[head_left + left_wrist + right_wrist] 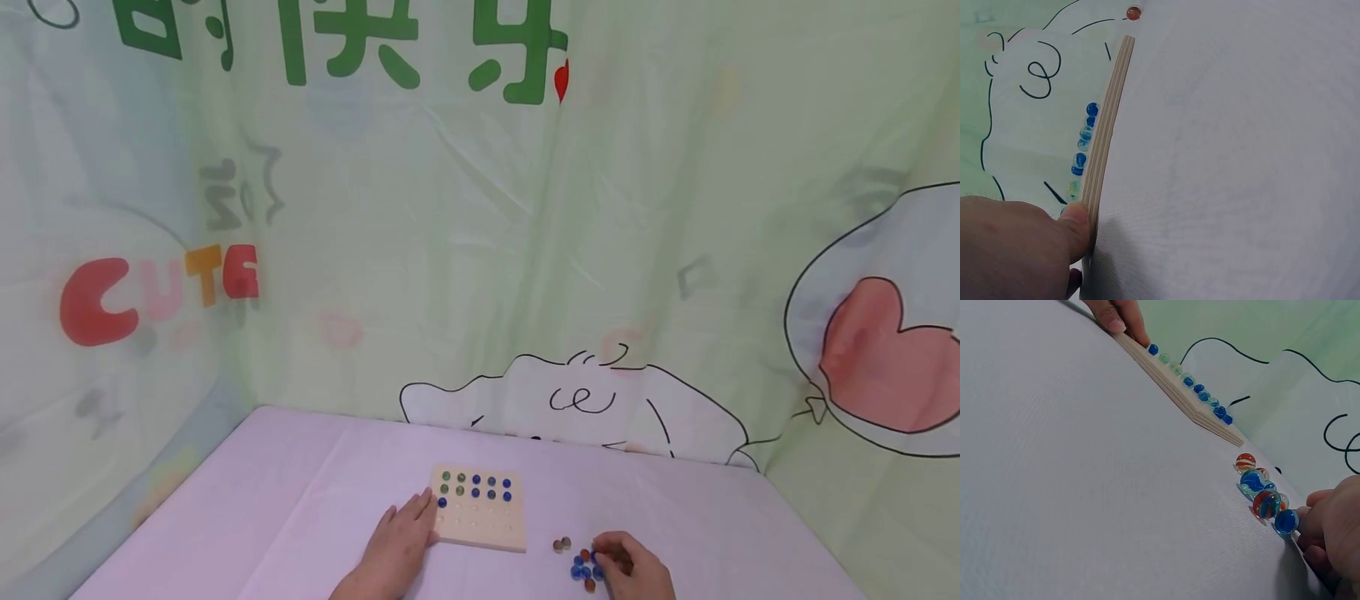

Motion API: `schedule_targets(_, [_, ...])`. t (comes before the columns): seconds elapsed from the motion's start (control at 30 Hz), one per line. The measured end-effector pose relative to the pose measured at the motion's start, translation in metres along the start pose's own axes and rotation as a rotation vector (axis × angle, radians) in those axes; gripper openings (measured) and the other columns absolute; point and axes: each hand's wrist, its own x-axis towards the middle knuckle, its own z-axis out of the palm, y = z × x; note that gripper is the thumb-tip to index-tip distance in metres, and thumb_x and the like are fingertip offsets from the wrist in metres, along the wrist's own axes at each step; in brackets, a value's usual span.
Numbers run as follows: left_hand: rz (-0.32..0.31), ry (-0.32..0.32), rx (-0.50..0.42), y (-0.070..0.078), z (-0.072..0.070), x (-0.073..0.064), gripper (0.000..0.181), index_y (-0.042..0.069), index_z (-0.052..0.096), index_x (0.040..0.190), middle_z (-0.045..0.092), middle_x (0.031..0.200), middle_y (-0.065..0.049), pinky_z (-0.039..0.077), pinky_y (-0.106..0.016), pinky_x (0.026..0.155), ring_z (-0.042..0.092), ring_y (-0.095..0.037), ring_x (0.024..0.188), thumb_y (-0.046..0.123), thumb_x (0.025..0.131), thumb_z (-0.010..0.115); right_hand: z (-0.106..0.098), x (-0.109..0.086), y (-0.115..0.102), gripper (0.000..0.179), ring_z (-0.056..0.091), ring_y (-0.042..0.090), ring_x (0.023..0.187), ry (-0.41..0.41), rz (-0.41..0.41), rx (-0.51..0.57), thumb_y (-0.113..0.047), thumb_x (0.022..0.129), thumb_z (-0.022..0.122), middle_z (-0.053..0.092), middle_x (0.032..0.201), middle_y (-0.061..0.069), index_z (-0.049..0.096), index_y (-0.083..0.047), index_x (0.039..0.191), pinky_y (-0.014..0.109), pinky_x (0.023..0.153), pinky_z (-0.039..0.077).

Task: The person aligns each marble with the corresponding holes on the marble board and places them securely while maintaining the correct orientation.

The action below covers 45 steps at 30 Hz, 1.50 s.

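Note:
A square wooden board (480, 533) lies on the table, with green marbles (446, 477) and blue marbles (491, 482) filling its two back rows; one more blue marble (442, 502) sits at the left of the third row. My left hand (401, 537) rests against the board's left side, fingers extended along it and thumb at the near edge. To the right of the board, my right hand (636, 567) pinches a dark blue marble at the edge of a loose cluster. That cluster holds several blue marbles (577, 572) and reddish marbles (590, 585).
Two brownish marbles (558, 546) lie between the board and the cluster. A pale cloth covers the table (300, 475). Behind it hangs a printed curtain (450, 250) with cartoon drawings and green characters, and another curtain side with coloured letters stands at left.

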Motion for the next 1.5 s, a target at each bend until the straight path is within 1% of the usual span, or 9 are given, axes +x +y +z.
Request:
schedule_targets(0.2, [0.0, 0.002, -0.004, 0.0, 0.0, 0.0, 0.054, 0.0, 0.047, 0.144, 0.046, 0.152, -0.016, 0.041, -0.06, 0.109, 0.047, -0.034, 0.138, 0.025, 0.098, 0.059, 0.001, 0.002, 0.001, 0.02, 0.061, 0.015, 0.082, -0.025, -0.006, -0.012, 0.006, 0.089, 0.064, 0.07, 0.093, 0.003, 0.068, -0.006, 0.104, 0.031, 0.075, 0.054])
schedule_targets(0.43, [0.001, 0.001, -0.012, 0.0, 0.0, -0.001, 0.054, -0.001, 0.047, 0.144, 0.046, 0.152, -0.016, 0.041, -0.061, 0.109, 0.046, -0.034, 0.138, 0.025, 0.098, 0.059, -0.001, 0.001, 0.001, 0.018, 0.062, 0.015, 0.081, -0.02, 0.0, 0.0, 0.006, 0.088, 0.064, 0.071, 0.092, 0.003, 0.069, -0.005, 0.101, 0.031, 0.074, 0.054])
schedule_targets(0.6, [0.003, 0.004, -0.01, 0.0, 0.0, 0.0, 0.054, 0.0, 0.046, 0.144, 0.046, 0.152, -0.015, 0.041, -0.06, 0.109, 0.046, -0.034, 0.138, 0.026, 0.099, 0.058, -0.004, 0.003, 0.001, 0.017, 0.062, 0.016, 0.082, -0.02, 0.005, 0.012, 0.004, 0.09, 0.064, 0.071, 0.093, 0.004, 0.069, -0.004, 0.104, 0.034, 0.075, 0.056])
schedule_targets(0.83, [-0.011, -0.016, -0.005, -0.001, 0.001, 0.003, 0.055, 0.001, 0.046, 0.145, 0.045, 0.153, -0.014, 0.04, -0.059, 0.111, 0.045, -0.033, 0.139, 0.028, 0.099, 0.057, -0.006, 0.006, 0.0, 0.017, 0.063, 0.017, 0.084, -0.041, 0.033, 0.027, 0.003, 0.091, 0.063, 0.071, 0.096, 0.007, 0.067, -0.002, 0.106, 0.034, 0.075, 0.054])
schedule_targets(0.93, [0.002, -0.002, 0.004, -0.001, 0.002, 0.002, 0.055, 0.001, 0.046, 0.145, 0.046, 0.152, -0.015, 0.042, -0.059, 0.109, 0.046, -0.033, 0.138, 0.028, 0.099, 0.057, -0.007, 0.006, -0.001, 0.017, 0.062, 0.018, 0.084, -0.042, 0.035, 0.033, 0.002, 0.091, 0.062, 0.071, 0.097, 0.008, 0.067, -0.002, 0.108, 0.034, 0.076, 0.054])
schedule_targets(1.13, [0.026, 0.025, 0.018, -0.001, 0.0, 0.0, 0.054, -0.001, 0.046, 0.144, 0.047, 0.151, -0.017, 0.043, -0.06, 0.107, 0.048, -0.034, 0.137, 0.026, 0.098, 0.058, -0.009, 0.002, -0.011, 0.017, 0.063, 0.018, 0.087, -0.025, 0.04, 0.077, -0.001, 0.093, 0.062, 0.071, 0.1, 0.008, 0.066, -0.004, 0.109, 0.034, 0.077, 0.054])
schedule_targets(1.37, [0.026, 0.03, 0.025, -0.001, 0.001, -0.001, 0.054, -0.001, 0.047, 0.144, 0.047, 0.151, -0.016, 0.043, -0.059, 0.107, 0.048, -0.034, 0.137, 0.026, 0.098, 0.057, -0.01, -0.006, -0.03, 0.018, 0.063, 0.019, 0.091, -0.006, -0.01, 0.108, -0.002, 0.093, 0.064, 0.071, 0.102, 0.006, 0.066, -0.005, 0.11, 0.037, 0.083, 0.058])
schedule_targets(1.5, [0.019, 0.026, 0.019, -0.001, 0.001, 0.0, 0.054, -0.001, 0.047, 0.143, 0.047, 0.151, -0.016, 0.043, -0.059, 0.108, 0.047, -0.034, 0.137, 0.026, 0.098, 0.057, -0.008, -0.01, -0.042, 0.018, 0.063, 0.019, 0.091, -0.001, -0.02, 0.131, -0.001, 0.093, 0.064, 0.071, 0.102, 0.006, 0.066, -0.005, 0.11, 0.035, 0.081, 0.058])
